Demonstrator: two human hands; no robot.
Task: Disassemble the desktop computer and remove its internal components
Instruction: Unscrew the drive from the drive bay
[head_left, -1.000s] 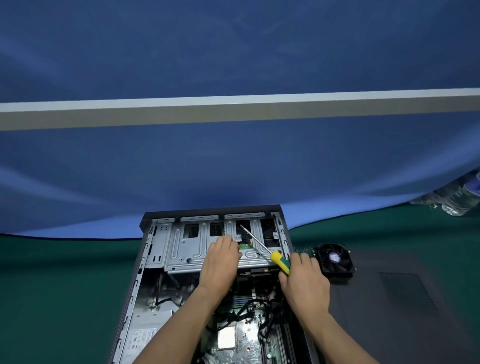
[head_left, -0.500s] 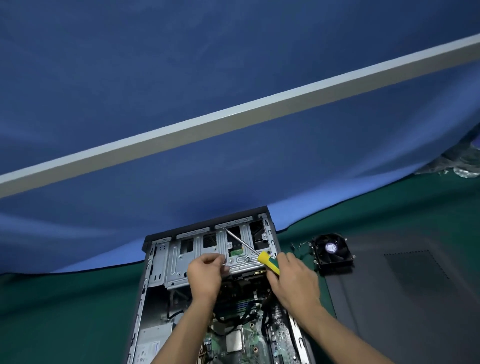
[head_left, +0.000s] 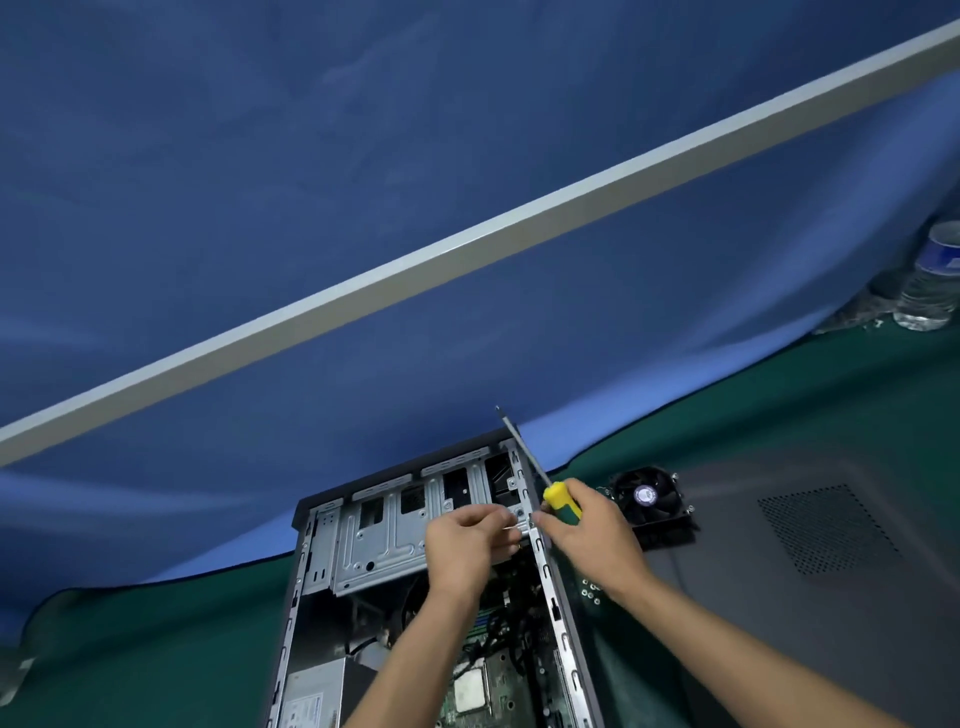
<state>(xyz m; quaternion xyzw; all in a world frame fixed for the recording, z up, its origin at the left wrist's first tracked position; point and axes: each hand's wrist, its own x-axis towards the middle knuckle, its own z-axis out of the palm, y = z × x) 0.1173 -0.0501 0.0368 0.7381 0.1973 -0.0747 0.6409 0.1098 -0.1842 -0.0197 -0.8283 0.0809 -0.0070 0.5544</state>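
Yellow-and-green-handled screwdriver (head_left: 558, 500) sits parked in the right hand (head_left: 592, 535), shaft aimed up and away, probably so its fingertips can work at the case rail. Just left, the left hand (head_left: 464, 545) pinches something small at the silver metal drive cage (head_left: 384, 540). Beneath both hands on the green table (head_left: 156, 649), the open grey desktop computer case (head_left: 306, 587) shows motherboard and black cables.

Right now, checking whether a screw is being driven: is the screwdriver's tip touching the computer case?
Apart. The head view shows the screwdriver, held in the right hand, with its shaft angled up and its tip against the blue backdrop, past the case.
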